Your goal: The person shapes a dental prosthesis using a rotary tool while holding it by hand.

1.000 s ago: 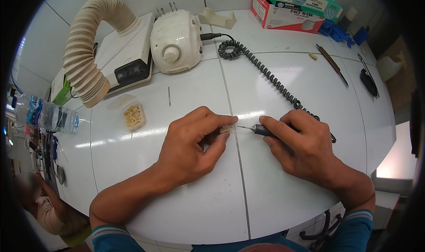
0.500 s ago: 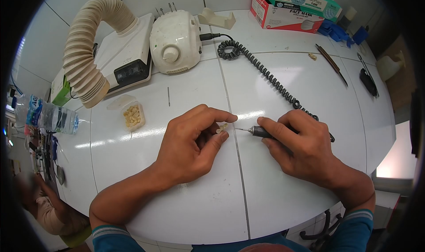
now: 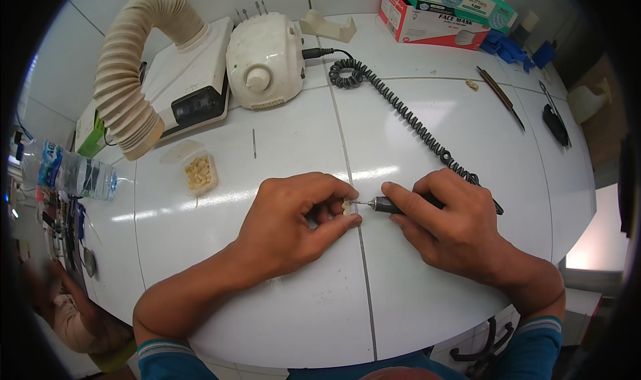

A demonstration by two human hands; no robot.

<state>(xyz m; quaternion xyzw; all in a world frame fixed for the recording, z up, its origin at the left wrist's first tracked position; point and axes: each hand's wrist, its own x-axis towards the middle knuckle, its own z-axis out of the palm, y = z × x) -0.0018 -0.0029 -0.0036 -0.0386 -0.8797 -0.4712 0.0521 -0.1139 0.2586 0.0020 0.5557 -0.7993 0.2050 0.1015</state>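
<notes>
My left hand [image 3: 284, 220] pinches a small cream dental bridge [image 3: 346, 208], a row of tooth-like shapes, between thumb and fingers. Partly covered by the fingertips, its full shape does not show. My right hand [image 3: 457, 223] is wrapped round a dark rotary handpiece [image 3: 385, 205], held nearly level and pointing left. The thin metal bur [image 3: 362, 203] at its nose reaches the dental bridge; whether it touches cannot be made out. From the handpiece a black coiled cord [image 3: 407, 116] runs up to the white control unit [image 3: 264, 63].
A clear box [image 3: 200, 174] of cream tooth-like pieces stands left of my hands, near a loose thin bur [image 3: 254, 143]. Behind it a ribbed hose [image 3: 120, 79] arches over. Tools like a brown-handled knife [image 3: 501, 98] lie right. A person [image 3: 83, 313] sits far left.
My left hand has shifted slightly right, and the dental bridge has turned and come up to the bur. The handpiece has moved slightly left and down. Both hands keep their hold.
</notes>
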